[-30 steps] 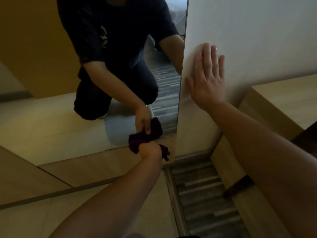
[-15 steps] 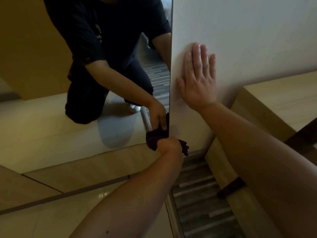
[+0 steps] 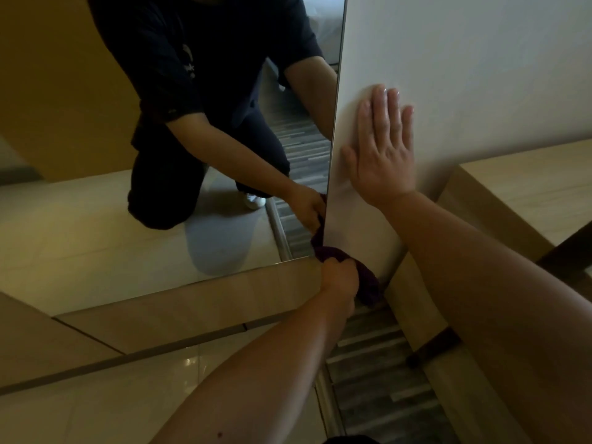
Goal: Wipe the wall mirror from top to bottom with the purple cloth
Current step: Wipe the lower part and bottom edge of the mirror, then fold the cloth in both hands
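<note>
Gripping purple cloth (image 3: pixel 365 277) at mirror's (image 3: pixel 96 219) bottom corner, left hand (image 3: pixel 339 277).

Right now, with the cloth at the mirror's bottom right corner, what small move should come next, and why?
Probably lift the purple cloth off the mirror: the left hand has it at the bottom corner, partly over the edge. The right hand braces flat on the wall.

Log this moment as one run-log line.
left hand: gripping purple cloth at wall mirror bottom-right corner | right hand: flat on white wall
</note>
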The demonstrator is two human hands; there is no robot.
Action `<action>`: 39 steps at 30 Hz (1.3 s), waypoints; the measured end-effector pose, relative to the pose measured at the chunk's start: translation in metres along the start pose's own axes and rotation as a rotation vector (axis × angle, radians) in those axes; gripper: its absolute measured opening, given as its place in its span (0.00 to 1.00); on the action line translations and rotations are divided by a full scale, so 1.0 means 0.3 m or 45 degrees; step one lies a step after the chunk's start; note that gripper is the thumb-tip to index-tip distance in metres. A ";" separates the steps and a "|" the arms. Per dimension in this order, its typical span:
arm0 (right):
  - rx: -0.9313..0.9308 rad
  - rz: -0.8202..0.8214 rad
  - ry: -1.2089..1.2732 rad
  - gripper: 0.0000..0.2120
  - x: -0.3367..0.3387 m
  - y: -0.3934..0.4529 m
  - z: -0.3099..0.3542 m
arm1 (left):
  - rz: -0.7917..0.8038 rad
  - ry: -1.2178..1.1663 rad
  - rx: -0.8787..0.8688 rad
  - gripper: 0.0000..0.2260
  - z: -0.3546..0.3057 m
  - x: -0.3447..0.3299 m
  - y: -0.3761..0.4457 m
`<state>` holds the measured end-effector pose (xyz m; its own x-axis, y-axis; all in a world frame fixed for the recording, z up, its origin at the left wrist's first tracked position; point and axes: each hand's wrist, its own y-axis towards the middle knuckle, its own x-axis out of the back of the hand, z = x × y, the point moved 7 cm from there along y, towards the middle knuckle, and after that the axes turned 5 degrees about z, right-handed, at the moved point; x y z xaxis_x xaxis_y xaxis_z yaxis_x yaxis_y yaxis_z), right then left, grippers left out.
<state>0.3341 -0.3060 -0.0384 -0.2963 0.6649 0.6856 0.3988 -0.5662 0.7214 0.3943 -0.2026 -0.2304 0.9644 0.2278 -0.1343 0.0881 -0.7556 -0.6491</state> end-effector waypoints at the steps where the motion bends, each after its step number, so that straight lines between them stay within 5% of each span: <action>1: -0.008 0.034 -0.008 0.32 0.001 0.000 0.000 | 0.166 -0.002 0.086 0.16 0.026 -0.044 -0.032; 3: -0.022 0.108 -0.021 0.32 0.007 0.000 0.000 | 0.378 -0.143 0.087 0.09 0.022 -0.053 -0.086; 6: -0.025 0.228 -0.043 0.33 0.032 -0.007 0.004 | 0.689 -0.097 0.133 0.13 0.003 -0.039 -0.192; 12: -0.111 0.690 -0.050 0.35 0.117 -0.026 0.017 | 0.917 0.174 0.022 0.14 -0.108 0.141 -0.436; 16: -0.135 1.132 0.173 0.37 0.293 -0.035 0.117 | 0.918 0.672 -0.013 0.10 -0.217 0.244 -0.648; 19: -0.082 1.471 0.495 0.38 0.537 -0.070 0.289 | 0.963 1.403 -0.112 0.06 -0.339 0.290 -0.842; 23: -0.040 1.724 0.615 0.38 0.846 -0.087 0.482 | 1.106 2.006 -0.001 0.12 -0.458 0.330 -1.114; 27: -0.145 1.836 0.679 0.34 1.116 -0.062 0.557 | 1.185 2.108 0.105 0.07 -0.564 0.331 -1.376; 34: -0.336 1.946 0.821 0.33 1.503 0.014 0.590 | 1.212 2.186 -0.054 0.09 -0.680 0.263 -1.641; 39: -0.407 1.747 0.612 0.22 1.640 0.060 0.531 | 1.223 2.170 -0.212 0.09 -0.753 0.152 -1.753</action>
<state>0.3338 0.0886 0.2964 -0.1331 -0.6465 0.7512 0.4134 -0.7251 -0.5508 0.4483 0.0664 0.2738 -0.1142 -0.8774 0.4659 -0.6029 -0.3116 -0.7345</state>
